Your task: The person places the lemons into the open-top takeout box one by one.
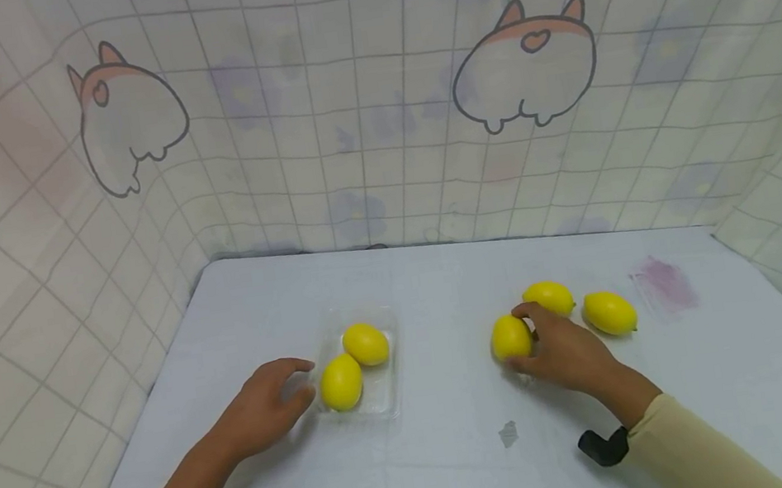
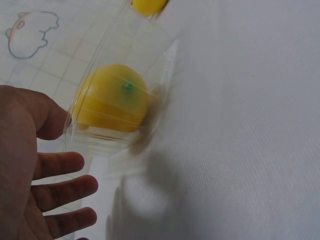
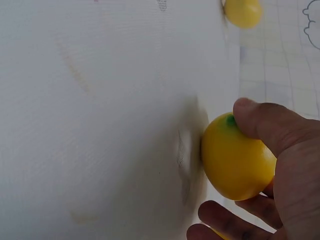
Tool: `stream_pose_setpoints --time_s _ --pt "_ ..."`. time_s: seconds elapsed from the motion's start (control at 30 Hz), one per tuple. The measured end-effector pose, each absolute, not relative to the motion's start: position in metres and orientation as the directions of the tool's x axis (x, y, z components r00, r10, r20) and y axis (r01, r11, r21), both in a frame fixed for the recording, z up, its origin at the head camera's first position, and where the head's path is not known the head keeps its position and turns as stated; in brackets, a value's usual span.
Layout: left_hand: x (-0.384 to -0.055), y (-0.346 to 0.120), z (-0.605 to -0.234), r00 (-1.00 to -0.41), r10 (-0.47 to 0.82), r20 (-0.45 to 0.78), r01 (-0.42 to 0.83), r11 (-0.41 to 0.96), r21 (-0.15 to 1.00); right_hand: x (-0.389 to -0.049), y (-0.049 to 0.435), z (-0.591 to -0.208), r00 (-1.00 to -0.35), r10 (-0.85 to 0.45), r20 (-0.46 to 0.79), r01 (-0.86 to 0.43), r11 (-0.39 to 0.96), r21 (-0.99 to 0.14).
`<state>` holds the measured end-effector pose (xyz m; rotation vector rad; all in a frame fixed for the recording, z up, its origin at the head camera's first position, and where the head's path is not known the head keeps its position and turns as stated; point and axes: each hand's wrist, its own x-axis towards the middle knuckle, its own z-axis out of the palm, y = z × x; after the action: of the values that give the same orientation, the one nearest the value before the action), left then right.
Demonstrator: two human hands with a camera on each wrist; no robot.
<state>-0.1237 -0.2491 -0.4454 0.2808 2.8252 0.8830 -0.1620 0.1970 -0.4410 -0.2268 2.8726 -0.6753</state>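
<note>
On the left of the head view, a clear plastic tray (image 1: 383, 402) holds two yellow lemons, one toward the back (image 1: 365, 343) and one in front (image 1: 340, 383). My left hand (image 1: 269, 405) is beside the tray's left side, its thumb (image 2: 50, 117) right at the rim and its other fingers spread apart. Over on the right, my right hand (image 1: 570, 352) grips a lemon (image 3: 232, 160) between thumb and fingers, close over the table. Just behind that hand lie a second lemon (image 1: 547, 297) and, to its right, a third (image 1: 609, 312).
The white-covered table (image 1: 461, 476) bears a grey patch (image 1: 508, 433) near the front and a pinkish stain (image 1: 665, 285) at the right. A patterned curtain (image 1: 373, 113) hangs behind the table and along both sides. Each wrist wears a black mount (image 1: 603, 448).
</note>
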Motion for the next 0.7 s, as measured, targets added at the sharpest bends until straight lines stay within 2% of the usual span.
stream_pose_setpoints --time_s 0.47,0.7 --pt "-0.122 -0.249 -0.447 -0.969 0.229 -0.089 0.138 0.807 0.574 -0.161 0.191 -0.441 -0.958 -0.24 -0.158 -0.147 0.881 -0.45" --pt "-0.123 -0.249 -0.448 -0.969 0.233 -0.086 0.144 0.811 0.566 -0.158 0.185 -0.442 -0.961 -0.254 -0.111 -0.183 0.881 -0.435"
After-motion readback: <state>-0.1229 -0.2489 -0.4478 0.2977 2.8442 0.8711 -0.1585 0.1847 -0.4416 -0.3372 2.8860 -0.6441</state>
